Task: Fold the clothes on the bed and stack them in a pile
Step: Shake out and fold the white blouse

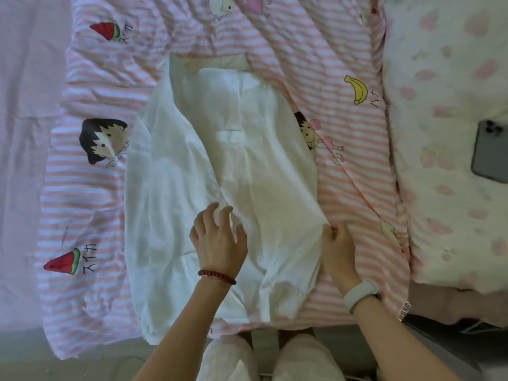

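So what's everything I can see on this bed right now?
white garment: one, white, spread flat mid-bed.
striped sheet: one, pink and white with cartoon prints, under the garment.
floral quilt: one, cream with pink blotches, right side.
phone: one, grey, face down on the quilt.
left hand: red bead bracelet, fingers spread on the garment.
right hand: pale wristband, pinching the garment's right edge.
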The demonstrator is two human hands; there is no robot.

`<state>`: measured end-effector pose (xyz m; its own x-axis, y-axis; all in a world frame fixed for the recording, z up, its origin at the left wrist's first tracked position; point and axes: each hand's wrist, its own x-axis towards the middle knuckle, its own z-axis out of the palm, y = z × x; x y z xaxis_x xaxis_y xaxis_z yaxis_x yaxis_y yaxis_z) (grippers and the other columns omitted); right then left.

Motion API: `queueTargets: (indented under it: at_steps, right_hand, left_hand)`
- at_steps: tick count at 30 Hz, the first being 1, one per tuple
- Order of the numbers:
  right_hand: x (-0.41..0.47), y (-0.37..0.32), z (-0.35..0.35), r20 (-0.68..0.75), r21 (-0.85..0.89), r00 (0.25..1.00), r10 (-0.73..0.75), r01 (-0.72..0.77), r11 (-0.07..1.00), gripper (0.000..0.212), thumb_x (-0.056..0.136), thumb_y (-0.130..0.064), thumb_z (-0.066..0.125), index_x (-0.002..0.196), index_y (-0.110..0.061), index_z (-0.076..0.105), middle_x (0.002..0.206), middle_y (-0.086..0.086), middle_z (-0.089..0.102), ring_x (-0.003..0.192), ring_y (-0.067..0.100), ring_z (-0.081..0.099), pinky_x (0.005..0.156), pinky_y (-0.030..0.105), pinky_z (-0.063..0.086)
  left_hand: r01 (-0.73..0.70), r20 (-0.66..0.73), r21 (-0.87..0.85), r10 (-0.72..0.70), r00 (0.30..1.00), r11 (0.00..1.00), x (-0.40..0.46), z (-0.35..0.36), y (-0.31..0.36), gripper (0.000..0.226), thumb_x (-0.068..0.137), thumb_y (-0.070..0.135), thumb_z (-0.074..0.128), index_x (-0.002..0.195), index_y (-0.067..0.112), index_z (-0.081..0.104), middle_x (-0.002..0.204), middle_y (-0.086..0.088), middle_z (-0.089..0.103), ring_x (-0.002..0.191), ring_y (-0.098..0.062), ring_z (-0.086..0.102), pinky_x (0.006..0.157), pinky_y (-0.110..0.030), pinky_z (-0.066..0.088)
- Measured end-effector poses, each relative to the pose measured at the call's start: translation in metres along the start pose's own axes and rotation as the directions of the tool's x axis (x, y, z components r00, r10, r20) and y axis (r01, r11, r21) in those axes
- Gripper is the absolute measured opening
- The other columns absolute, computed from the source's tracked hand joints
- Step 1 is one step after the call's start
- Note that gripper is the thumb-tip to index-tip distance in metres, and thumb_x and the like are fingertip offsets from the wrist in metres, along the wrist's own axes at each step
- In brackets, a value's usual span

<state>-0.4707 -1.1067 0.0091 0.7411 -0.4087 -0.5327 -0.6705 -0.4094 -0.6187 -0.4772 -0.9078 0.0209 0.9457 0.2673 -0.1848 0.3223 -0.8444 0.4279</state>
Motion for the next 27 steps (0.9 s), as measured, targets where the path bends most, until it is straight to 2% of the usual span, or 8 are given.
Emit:
queueTargets:
  at_steps: [8, 10, 16, 19, 21, 23, 25, 27]
  right_hand:
    - [0.097, -0.013, -0.130, -0.353, 0.075, 0.932, -0.087, 0.121, 0.990, 0.028, 0.094, -0.015, 0.043, 0.118, -0.007, 0.054, 0.116, 0.009, 0.055, 0.094, 0.015, 0.047, 0.079, 0.024, 0.035]
    - [0.107, -0.006, -0.138, -0.301, 0.036, 0.950, -0.082, 0.097, 0.995, 0.030, 0.095, -0.022, 0.045, 0.121, -0.010, 0.051, 0.121, 0.009, 0.051, 0.096, 0.015, 0.049, 0.081, 0.027, 0.037]
    - [0.074, 0.042, -0.104, -0.011, -0.221, 0.998, -0.064, 0.060, 0.973, 0.039, 0.082, -0.046, 0.060, 0.099, -0.012, 0.051, 0.090, 0.003, 0.056, 0.085, 0.023, 0.055, 0.069, 0.033, 0.044]
    - [0.075, 0.047, -0.093, 0.014, -0.355, 1.000, -0.022, 0.026, 0.934, 0.030, 0.083, -0.040, 0.058, 0.095, -0.014, 0.049, 0.089, -0.002, 0.051, 0.081, 0.019, 0.051, 0.068, 0.030, 0.041]
    - [0.085, 0.041, -0.099, 0.048, -0.269, 0.998, -0.034, 0.046, 0.962, 0.002, 0.089, -0.021, 0.049, 0.089, -0.019, 0.049, 0.077, -0.006, 0.049, 0.076, 0.018, 0.056, 0.062, 0.031, 0.042]
    - [0.095, 0.034, -0.118, 0.021, -0.082, 0.997, -0.081, 0.082, 0.993, 0.023, 0.092, -0.008, 0.042, 0.086, -0.029, 0.048, 0.062, -0.017, 0.039, 0.060, 0.000, 0.047, 0.054, 0.026, 0.036]
    - [0.107, 0.023, -0.151, -0.039, 0.095, 0.998, -0.047, 0.051, 0.994, 0.028, 0.093, -0.005, 0.040, 0.072, -0.021, 0.049, 0.054, -0.007, 0.043, 0.048, 0.008, 0.040, 0.049, 0.029, 0.034]
    - [0.125, 0.014, -0.186, -0.070, 0.188, 0.997, -0.016, 0.029, 0.982, 0.023, 0.093, -0.004, 0.041, 0.082, -0.002, 0.061, 0.068, 0.016, 0.057, 0.059, 0.030, 0.050, 0.058, 0.039, 0.045]
  left_hand:
    - [-0.154, 0.356, -0.184, 0.211, 0.910, 0.971, 0.021, 0.049, 0.075, 0.043, 0.093, 0.022, 0.049, 0.135, 0.012, 0.044, 0.142, -0.009, 0.037, 0.130, -0.025, 0.036, 0.105, -0.033, 0.031]
    - [-0.169, 0.355, -0.170, 0.221, 0.908, 0.971, 0.032, 0.060, 0.092, 0.041, 0.093, 0.021, 0.049, 0.134, 0.013, 0.045, 0.143, -0.009, 0.036, 0.130, -0.025, 0.035, 0.104, -0.032, 0.032]
    - [-0.294, 0.158, -0.049, 0.298, 0.941, 0.955, 0.073, 0.071, 0.138, 0.032, 0.090, 0.013, 0.052, 0.121, 0.007, 0.057, 0.133, -0.014, 0.047, 0.121, -0.032, 0.041, 0.094, -0.044, 0.039]
    - [-0.386, 0.225, 0.057, 0.365, 0.903, 0.921, 0.098, 0.080, 0.155, 0.038, 0.093, 0.022, 0.049, 0.131, 0.016, 0.049, 0.143, -0.007, 0.039, 0.132, -0.026, 0.032, 0.100, -0.043, 0.032]
    - [-0.453, 0.290, 0.137, 0.401, 0.869, 0.881, 0.116, 0.087, 0.164, 0.044, 0.095, 0.028, 0.046, 0.138, 0.022, 0.041, 0.150, -0.002, 0.029, 0.140, -0.021, 0.020, 0.108, -0.043, 0.023]
    - [-0.526, 0.365, 0.197, 0.436, 0.823, 0.827, 0.135, 0.096, 0.175, 0.049, 0.096, 0.034, 0.042, 0.143, 0.027, 0.031, 0.155, 0.002, 0.017, 0.143, -0.018, 0.009, 0.112, -0.045, 0.013]
    - [-0.597, 0.454, 0.244, 0.454, 0.767, 0.765, 0.153, 0.105, 0.188, 0.054, 0.096, 0.040, 0.038, 0.146, 0.030, 0.021, 0.157, 0.006, 0.007, 0.144, -0.019, -0.001, 0.113, -0.050, 0.006]
    - [-0.645, 0.538, 0.268, 0.444, 0.717, 0.716, 0.169, 0.115, 0.202, 0.058, 0.095, 0.047, 0.034, 0.147, 0.034, 0.012, 0.157, 0.008, 0.004, 0.144, -0.019, -0.006, 0.112, -0.055, 0.001]
